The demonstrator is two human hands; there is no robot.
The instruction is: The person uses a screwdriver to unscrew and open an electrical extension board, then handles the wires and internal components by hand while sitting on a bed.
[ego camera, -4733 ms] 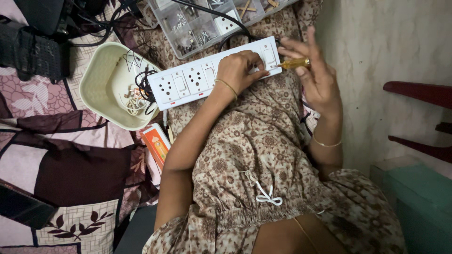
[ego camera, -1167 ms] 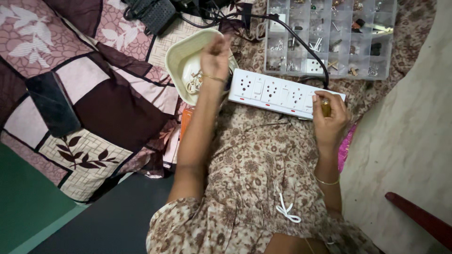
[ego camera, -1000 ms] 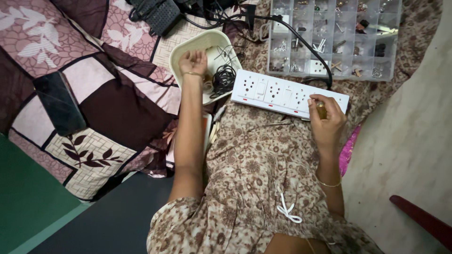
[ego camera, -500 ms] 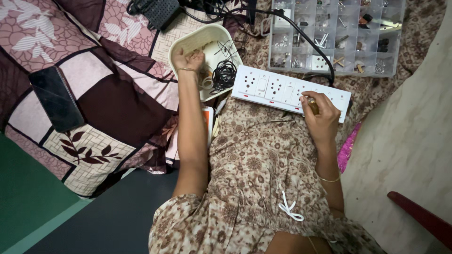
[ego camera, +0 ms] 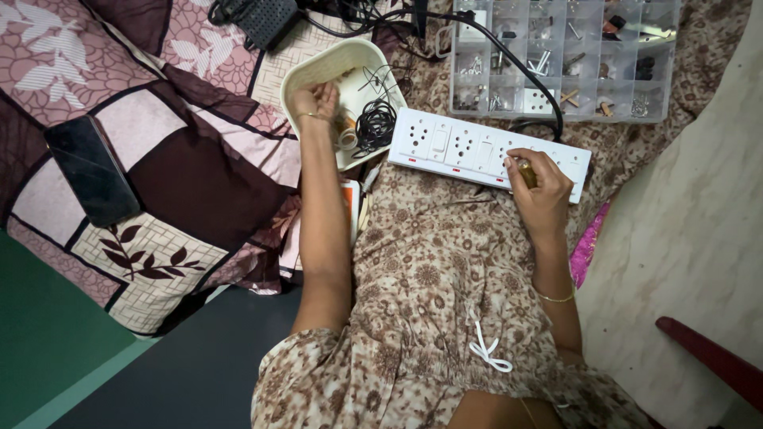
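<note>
Socket strip (ego camera: 477, 149) (one) under right hand (ego camera: 540, 191); one cream bowl (ego camera: 338, 75).

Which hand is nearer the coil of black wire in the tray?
Left. The left hand reaches into the cream tray beside the black wire coil; the right hand rests on the white power strip.

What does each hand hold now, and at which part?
The right hand holds a yellow-handled tool by its handle, over the white power strip. The left hand reaches into the cream tray; whether it holds anything cannot be told.
</note>
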